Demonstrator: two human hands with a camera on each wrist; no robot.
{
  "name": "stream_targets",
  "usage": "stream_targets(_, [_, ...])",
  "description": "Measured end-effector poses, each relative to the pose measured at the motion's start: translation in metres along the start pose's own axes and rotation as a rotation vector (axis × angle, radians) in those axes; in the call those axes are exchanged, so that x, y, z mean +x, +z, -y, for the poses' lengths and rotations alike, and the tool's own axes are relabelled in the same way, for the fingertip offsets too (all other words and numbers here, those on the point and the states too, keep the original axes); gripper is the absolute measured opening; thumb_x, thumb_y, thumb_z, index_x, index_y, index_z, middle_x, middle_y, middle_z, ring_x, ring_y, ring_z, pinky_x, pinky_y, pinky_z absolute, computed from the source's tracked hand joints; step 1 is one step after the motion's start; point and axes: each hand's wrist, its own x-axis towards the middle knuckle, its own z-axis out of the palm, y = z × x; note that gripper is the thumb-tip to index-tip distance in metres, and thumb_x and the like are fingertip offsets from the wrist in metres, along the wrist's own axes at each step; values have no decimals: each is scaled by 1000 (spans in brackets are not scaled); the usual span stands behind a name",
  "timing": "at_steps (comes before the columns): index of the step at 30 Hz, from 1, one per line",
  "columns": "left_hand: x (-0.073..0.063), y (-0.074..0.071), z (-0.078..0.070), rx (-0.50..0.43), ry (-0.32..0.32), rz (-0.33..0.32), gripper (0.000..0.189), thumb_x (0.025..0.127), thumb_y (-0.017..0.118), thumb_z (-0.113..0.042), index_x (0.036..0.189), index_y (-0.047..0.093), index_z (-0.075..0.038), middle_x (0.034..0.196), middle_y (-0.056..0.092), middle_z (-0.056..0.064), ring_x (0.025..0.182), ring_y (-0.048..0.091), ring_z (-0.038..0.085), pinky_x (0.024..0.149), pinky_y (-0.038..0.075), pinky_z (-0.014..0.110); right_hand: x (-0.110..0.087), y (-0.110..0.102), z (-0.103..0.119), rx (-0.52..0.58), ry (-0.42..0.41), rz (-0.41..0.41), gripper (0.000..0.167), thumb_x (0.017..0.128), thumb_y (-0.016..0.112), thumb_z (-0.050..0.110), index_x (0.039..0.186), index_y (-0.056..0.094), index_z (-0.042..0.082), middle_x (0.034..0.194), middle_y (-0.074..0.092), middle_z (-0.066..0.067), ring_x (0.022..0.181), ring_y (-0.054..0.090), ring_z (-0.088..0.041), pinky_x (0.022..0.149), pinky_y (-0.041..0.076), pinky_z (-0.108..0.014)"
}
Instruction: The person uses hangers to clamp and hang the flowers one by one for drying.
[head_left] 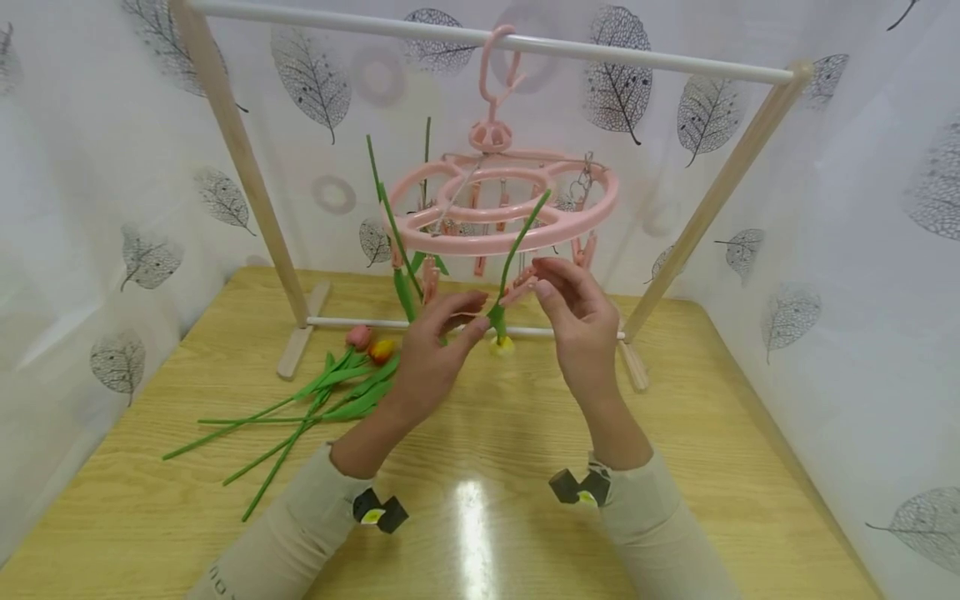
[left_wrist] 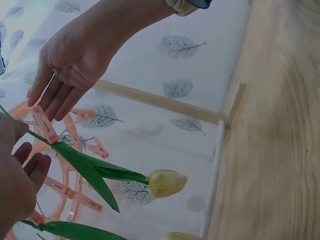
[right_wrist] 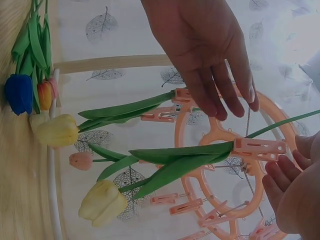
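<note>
A pink round hanger (head_left: pixel 480 243) with dangling clothespins hangs from a white rod. One clothespin (right_wrist: pixel 257 146) clamps the stem of a yellow tulip (right_wrist: pixel 102 202), which hangs head down. My left hand (head_left: pixel 433 346) is beside that stem, its fingers loosely spread and apart from it in the right wrist view. Beside the clothespin's handle end is my right hand (head_left: pixel 583 321), thumb and fingers extended around it with no clear squeeze. Another yellow tulip (right_wrist: pixel 60 131) and a small pink tulip (right_wrist: pixel 81 161) also hang upside down.
The rod (head_left: pixel 645 57) rests on wooden legs (head_left: pixel 240 150) at both sides. On the table (head_left: pixel 225 542), to the left, lie loose tulips, with a pink bloom (head_left: pixel 359 337), an orange-yellow bloom (head_left: pixel 382 351) and a blue bloom (right_wrist: pixel 19 94). A leaf-print curtain (head_left: pixel 847 208) surrounds the table.
</note>
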Motion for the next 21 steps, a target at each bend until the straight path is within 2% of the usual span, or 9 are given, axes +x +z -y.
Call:
stream_targets(4, [6, -5, -5, 32, 94, -62, 29, 98, 65, -5, 127, 66, -3, 120, 64, 12, 107, 63, 25, 92, 56, 30, 0, 0, -1, -2, 16, -1, 31, 100, 64, 11, 126, 63, -5, 127, 67, -17, 119, 64, -21, 102, 51, -29])
stream_targets(11, [25, -16, -19, 165, 289, -119, 28, 98, 67, -7, 125, 68, -2, 122, 61, 12, 93, 63, 19, 77, 56, 26, -1, -7, 2, -18, 55, -30, 31, 101, 64, 15, 125, 64, -3, 128, 67, -14, 123, 61, -20, 105, 49, -27])
stream_targets(15, [36, -22, -26, 221, 342, -136, 27, 98, 67, -9, 124, 69, -3, 125, 58, 14, 86, 62, 18, 71, 55, 23, -1, -14, 5, -23, 57, -49, 32, 100, 64, 16, 125, 64, -4, 126, 67, -10, 123, 60, -20, 103, 50, -28])
stream_targets(21, [48, -29, -25, 266, 387, -130, 27, 97, 67, -8, 124, 69, -1, 128, 59, 19, 74, 59, 17, 69, 53, 20, 2, -27, 12, -53, 11, -100, 29, 100, 64, 15, 122, 67, -4, 122, 68, -11, 115, 63, -22, 97, 52, -26])
